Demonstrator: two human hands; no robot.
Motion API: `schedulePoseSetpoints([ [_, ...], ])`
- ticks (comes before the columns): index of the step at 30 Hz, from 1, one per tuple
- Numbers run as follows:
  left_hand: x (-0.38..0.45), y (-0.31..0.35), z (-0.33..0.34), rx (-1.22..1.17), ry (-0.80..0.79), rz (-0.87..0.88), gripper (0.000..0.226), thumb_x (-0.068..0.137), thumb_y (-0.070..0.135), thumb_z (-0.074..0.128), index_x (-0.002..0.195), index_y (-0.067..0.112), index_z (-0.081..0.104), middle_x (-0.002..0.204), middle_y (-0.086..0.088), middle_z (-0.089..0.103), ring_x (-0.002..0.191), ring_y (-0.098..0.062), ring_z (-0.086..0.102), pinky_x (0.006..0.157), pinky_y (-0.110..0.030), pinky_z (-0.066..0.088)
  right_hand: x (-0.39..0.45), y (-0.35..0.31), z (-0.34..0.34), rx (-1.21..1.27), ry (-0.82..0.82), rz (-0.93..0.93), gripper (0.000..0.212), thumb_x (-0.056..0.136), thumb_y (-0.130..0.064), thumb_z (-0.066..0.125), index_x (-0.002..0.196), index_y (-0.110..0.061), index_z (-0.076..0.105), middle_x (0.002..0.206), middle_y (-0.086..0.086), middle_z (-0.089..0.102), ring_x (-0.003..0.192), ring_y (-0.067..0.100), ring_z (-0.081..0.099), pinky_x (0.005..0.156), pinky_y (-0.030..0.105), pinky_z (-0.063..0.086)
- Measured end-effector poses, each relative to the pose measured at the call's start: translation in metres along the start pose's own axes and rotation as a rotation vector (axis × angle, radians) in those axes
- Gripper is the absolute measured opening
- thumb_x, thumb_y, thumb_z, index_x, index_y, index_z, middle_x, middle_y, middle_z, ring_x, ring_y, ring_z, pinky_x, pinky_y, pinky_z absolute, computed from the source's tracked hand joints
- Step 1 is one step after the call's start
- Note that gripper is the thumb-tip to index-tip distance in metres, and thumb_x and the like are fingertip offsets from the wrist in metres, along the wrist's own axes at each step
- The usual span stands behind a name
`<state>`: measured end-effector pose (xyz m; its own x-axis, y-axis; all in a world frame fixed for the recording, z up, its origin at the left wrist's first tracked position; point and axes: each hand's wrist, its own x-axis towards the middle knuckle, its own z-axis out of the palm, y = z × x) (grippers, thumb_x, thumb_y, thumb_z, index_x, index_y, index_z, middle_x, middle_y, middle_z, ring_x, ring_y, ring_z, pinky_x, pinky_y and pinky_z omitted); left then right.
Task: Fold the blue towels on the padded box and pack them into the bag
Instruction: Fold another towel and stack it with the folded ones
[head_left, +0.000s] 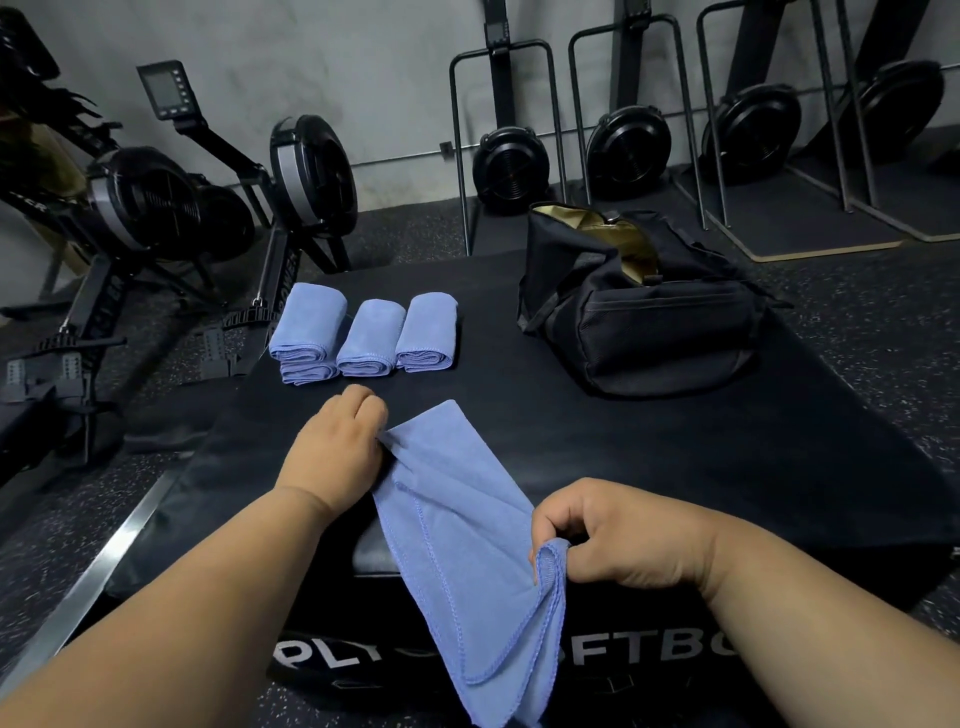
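A blue towel (457, 545) with stitched hems is held partly folded over the near edge of the padded box (649, 457), its lower end hanging down past the box front. One towel edge is pinched by the left hand (337, 441) with curled fingers, and a bunched corner is gripped by the right hand (618, 535). Four folded towels (363, 335) are laid at the far left of the box; the black bag (639, 306) is set at far right, unzipped, tan lining exposed, contents not discernible.

rowing machines (171, 202), grey wall (363, 62), speckled floor (857, 322)
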<state>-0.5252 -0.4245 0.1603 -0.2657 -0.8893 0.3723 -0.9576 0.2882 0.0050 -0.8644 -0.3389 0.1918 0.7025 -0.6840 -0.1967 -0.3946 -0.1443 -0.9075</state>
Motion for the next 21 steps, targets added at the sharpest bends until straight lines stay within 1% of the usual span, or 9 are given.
schedulePoseSetpoints([
  [2, 0.000, 0.006, -0.010, 0.064, -0.045, 0.008, 0.031, 0.074, 0.006, 0.074, 0.074, 0.020, 0.047, 0.079, -0.002, 0.050, 0.063, -0.032, 0.051, 0.052, -0.037, 0.043, 0.000, 0.001, -0.001, 0.015, -0.001, 0.001, 0.009, 0.086, -0.006, 0.061, 0.088, -0.006, 0.069, 0.092, 0.025, 0.066, 0.079, 0.018, 0.053, 0.076, 0.039, 0.042],
  [4, -0.005, 0.015, -0.019, -0.011, -0.123, -0.156, 0.036, 0.081, 0.029, 0.078, 0.064, 0.025, 0.047, 0.068, 0.006, 0.054, 0.062, -0.022, 0.054, 0.054, -0.032, 0.037, 0.001, 0.003, -0.001, 0.035, -0.002, 0.002, 0.010, 0.084, -0.008, 0.060, 0.087, -0.006, 0.070, 0.092, 0.025, 0.066, 0.080, 0.019, 0.054, 0.077, 0.039, 0.041],
  [6, -0.010, 0.024, -0.025, -0.160, -0.251, -0.385, 0.035, 0.089, 0.050, 0.069, 0.065, 0.024, 0.062, 0.067, 0.007, 0.064, 0.068, -0.013, 0.060, 0.059, -0.031, 0.044, 0.002, 0.004, -0.001, 0.042, -0.003, 0.006, 0.011, 0.083, -0.008, 0.059, 0.086, -0.007, 0.069, 0.089, 0.023, 0.066, 0.079, 0.020, 0.053, 0.077, 0.040, 0.041],
  [8, -0.012, 0.033, -0.027, -0.279, -0.356, -0.526, 0.050, 0.093, 0.062, 0.058, 0.072, 0.017, 0.069, 0.070, 0.005, 0.069, 0.072, -0.015, 0.064, 0.065, -0.033, 0.050, 0.003, 0.004, -0.002, 0.036, -0.008, 0.006, 0.010, 0.083, -0.010, 0.060, 0.086, -0.008, 0.069, 0.090, 0.023, 0.067, 0.080, 0.020, 0.053, 0.077, 0.040, 0.041],
  [11, -0.007, 0.045, -0.027, -0.486, -0.406, -0.670, 0.056, 0.093, 0.058, 0.055, 0.071, 0.007, 0.062, 0.065, 0.001, 0.063, 0.065, -0.021, 0.055, 0.067, -0.034, 0.046, 0.004, 0.005, -0.001, 0.031, -0.012, 0.010, 0.011, 0.082, -0.014, 0.062, 0.087, -0.008, 0.070, 0.096, 0.026, 0.067, 0.080, 0.019, 0.054, 0.077, 0.040, 0.042],
  [13, -0.004, 0.054, -0.029, -0.629, -0.423, -0.762, 0.047, 0.091, 0.052, 0.058, 0.064, 0.014, 0.061, 0.062, 0.003, 0.061, 0.065, -0.019, 0.050, 0.068, -0.033, 0.044, 0.002, 0.004, 0.001, 0.026, -0.014, 0.013, 0.012, 0.082, -0.015, 0.062, 0.087, -0.008, 0.070, 0.097, 0.026, 0.067, 0.081, 0.020, 0.054, 0.078, 0.040, 0.042],
  [15, -0.002, 0.061, -0.031, -0.758, -0.420, -0.831, 0.043, 0.089, 0.050, 0.055, 0.064, 0.017, 0.064, 0.066, 0.002, 0.067, 0.070, -0.020, 0.055, 0.076, -0.033, 0.046, 0.001, 0.005, 0.001, 0.029, -0.010, 0.016, 0.014, 0.081, -0.017, 0.062, 0.088, -0.008, 0.070, 0.099, 0.027, 0.066, 0.082, 0.021, 0.055, 0.079, 0.042, 0.043],
  [18, 0.001, 0.071, -0.034, -1.018, -0.360, -0.922, 0.055, 0.099, 0.057, 0.051, 0.080, 0.011, 0.075, 0.078, -0.006, 0.077, 0.077, -0.022, 0.064, 0.083, -0.033, 0.050, 0.001, 0.004, 0.001, 0.036, 0.006, 0.000, 0.016, 0.081, -0.017, 0.061, 0.090, -0.006, 0.070, 0.101, 0.028, 0.066, 0.084, 0.022, 0.056, 0.082, 0.042, 0.044],
  [21, 0.003, 0.074, -0.034, -1.144, -0.272, -0.950, 0.048, 0.105, 0.050, 0.056, 0.081, 0.012, 0.075, 0.069, 0.004, 0.075, 0.071, -0.015, 0.065, 0.070, -0.029, 0.048, -0.002, 0.003, -0.003, 0.054, 0.050, -0.029, 0.013, 0.088, -0.002, 0.063, 0.089, -0.008, 0.073, 0.101, 0.022, 0.072, 0.087, 0.019, 0.062, 0.084, 0.042, 0.048],
])
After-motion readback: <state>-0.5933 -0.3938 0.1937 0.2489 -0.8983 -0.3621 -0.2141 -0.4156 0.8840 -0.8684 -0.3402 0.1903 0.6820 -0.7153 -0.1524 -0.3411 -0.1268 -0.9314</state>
